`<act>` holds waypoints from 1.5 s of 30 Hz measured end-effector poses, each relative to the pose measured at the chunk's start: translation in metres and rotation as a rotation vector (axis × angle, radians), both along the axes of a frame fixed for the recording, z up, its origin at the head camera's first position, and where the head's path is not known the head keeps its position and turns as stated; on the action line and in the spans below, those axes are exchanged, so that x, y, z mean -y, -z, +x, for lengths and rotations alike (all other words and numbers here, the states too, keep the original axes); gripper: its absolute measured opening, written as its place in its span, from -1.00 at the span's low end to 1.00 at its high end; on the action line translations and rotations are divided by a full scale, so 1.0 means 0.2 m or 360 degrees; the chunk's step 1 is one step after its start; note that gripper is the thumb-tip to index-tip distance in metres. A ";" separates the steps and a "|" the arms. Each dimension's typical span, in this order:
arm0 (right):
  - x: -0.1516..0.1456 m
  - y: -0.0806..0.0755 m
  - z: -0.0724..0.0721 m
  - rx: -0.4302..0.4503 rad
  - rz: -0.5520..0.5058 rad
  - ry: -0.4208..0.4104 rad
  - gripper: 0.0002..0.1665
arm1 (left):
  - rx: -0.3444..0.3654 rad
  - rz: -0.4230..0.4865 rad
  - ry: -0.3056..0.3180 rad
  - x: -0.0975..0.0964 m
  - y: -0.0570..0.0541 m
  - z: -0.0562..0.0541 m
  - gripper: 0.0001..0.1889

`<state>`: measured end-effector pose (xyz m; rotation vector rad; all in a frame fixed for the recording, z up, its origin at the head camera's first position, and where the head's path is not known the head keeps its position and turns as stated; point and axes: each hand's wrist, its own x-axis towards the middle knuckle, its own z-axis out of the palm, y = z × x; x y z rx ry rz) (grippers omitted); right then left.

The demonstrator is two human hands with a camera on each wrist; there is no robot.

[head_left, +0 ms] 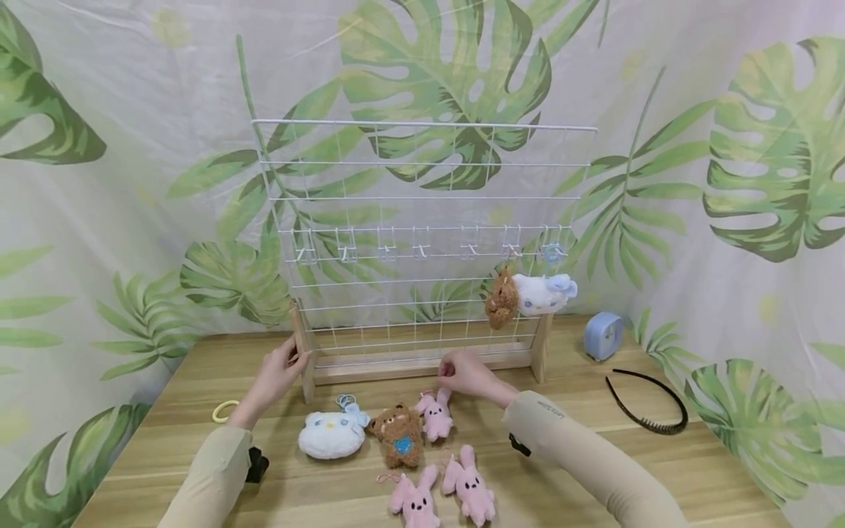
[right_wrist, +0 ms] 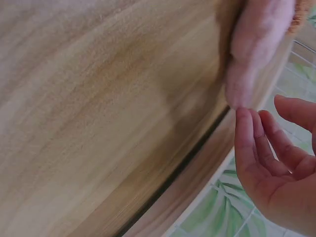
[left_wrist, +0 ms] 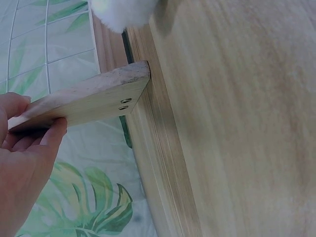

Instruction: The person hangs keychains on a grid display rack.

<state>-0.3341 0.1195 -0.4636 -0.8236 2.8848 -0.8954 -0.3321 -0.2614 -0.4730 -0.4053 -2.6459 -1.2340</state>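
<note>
Just left of and nearer than the right hand (head_left: 472, 374), a pink rabbit plush (head_left: 436, 419) lies on the table (head_left: 581, 381), its long axis running roughly near to far, ears toward the wire grid rack (head_left: 425, 125). That hand is much the closer one; its fingers bend loosely, thumb apart, tips beside or touching an ear, pinching nothing that shows. The left hand (head_left: 273, 374) pinches the rack's left wooden upright (left_wrist: 98, 94). A brown bear plush (head_left: 398, 436) crowds the rabbit's left, the bottom rail (head_left: 376, 372) bounds the far side; more room opens rightward, toward the black headband (head_left: 663, 428).
</note>
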 end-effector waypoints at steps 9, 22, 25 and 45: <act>0.07 0.03 -0.01 0.0109 0.0178 0.0059 -0.86 | -0.0028 -0.0003 -0.0009 0.00 0.00 0.00 -0.56; 0.11 0.06 -0.04 0.0241 0.0300 0.0217 -0.43 | 0.0012 -0.0009 -0.0011 -0.02 -0.01 0.01 -0.53; 0.12 0.06 -0.05 0.0258 0.0306 0.0237 -0.31 | 0.0022 0.0004 -0.0013 -0.02 -0.01 0.01 -0.50; 0.07 -0.02 -0.01 0.0144 0.0180 0.0034 -0.86 | 0.0026 0.0026 -0.0005 -0.01 -0.01 0.01 -0.50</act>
